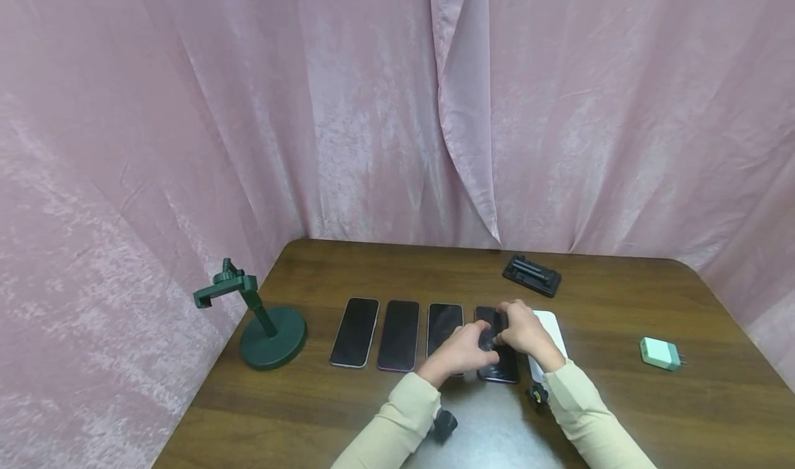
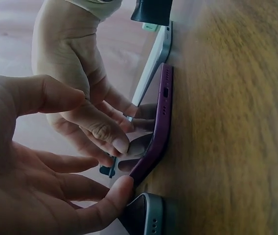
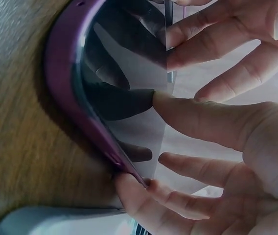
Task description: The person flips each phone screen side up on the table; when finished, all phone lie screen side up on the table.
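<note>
A purple-edged smartphone (image 1: pixel 506 367) lies screen up on the wooden table, with both hands over it. My right hand (image 1: pixel 526 330) rests its thumb at the glossy screen in the right wrist view, with other fingers beside the phone's edge (image 3: pixel 63 73). From the left side my left hand (image 1: pixel 461 352) reaches in with loosely spread fingers. One of its fingertips is close to the phone's lower corner in the left wrist view; contact is unclear. A pale-framed phone (image 1: pixel 444 319) is partly covered by the left hand. A white device (image 1: pixel 549 325) lies under the right wrist.
Two more dark-screened phones, one silver-edged (image 1: pixel 355 332) and one purple-edged (image 1: pixel 398 336), lie in the row's left part. A green phone stand (image 1: pixel 273 338) is at far left. A black folded holder (image 1: pixel 532 274) lies behind; a white-and-green charger (image 1: pixel 660 353) lies right.
</note>
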The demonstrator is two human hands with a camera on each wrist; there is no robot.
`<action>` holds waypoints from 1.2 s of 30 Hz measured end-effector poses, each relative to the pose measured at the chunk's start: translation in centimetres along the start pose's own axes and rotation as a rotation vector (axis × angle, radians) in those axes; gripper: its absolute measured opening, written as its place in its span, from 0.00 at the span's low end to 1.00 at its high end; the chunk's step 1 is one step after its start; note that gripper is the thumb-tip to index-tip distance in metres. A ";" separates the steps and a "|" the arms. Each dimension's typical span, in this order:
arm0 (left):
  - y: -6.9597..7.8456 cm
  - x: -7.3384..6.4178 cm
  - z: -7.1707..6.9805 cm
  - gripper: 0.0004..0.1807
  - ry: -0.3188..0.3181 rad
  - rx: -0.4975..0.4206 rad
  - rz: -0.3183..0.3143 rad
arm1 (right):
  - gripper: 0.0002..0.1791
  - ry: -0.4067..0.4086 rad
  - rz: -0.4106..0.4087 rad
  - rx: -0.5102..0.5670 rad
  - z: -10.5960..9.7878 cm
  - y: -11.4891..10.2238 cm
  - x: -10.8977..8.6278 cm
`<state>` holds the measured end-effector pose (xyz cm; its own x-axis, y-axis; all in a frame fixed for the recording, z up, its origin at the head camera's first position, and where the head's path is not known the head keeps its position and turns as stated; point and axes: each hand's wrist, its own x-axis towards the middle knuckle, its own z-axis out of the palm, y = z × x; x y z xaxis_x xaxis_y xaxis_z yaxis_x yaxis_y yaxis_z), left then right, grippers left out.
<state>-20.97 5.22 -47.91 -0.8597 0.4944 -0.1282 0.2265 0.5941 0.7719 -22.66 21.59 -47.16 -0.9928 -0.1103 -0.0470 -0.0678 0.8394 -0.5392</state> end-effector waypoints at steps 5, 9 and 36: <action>0.0 0.1 -0.2 0.30 0.014 -0.020 0.003 | 0.32 0.004 -0.008 -0.003 0.0 0.3 0.1; 0.1 0.1 -0.3 0.29 0.039 -0.025 -0.003 | 0.32 -0.001 -0.043 0.006 -0.3 0.9 0.2; 3.7 2.3 3.5 0.32 -0.009 0.028 0.109 | 0.23 0.075 -0.024 0.161 -4.9 6.4 -1.4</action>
<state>-20.51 10.83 -47.54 -0.8249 0.5631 -0.0499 0.3316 0.5535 0.7640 -22.19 29.76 -46.41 -0.9961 -0.0843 0.0269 -0.0807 0.7406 -0.6671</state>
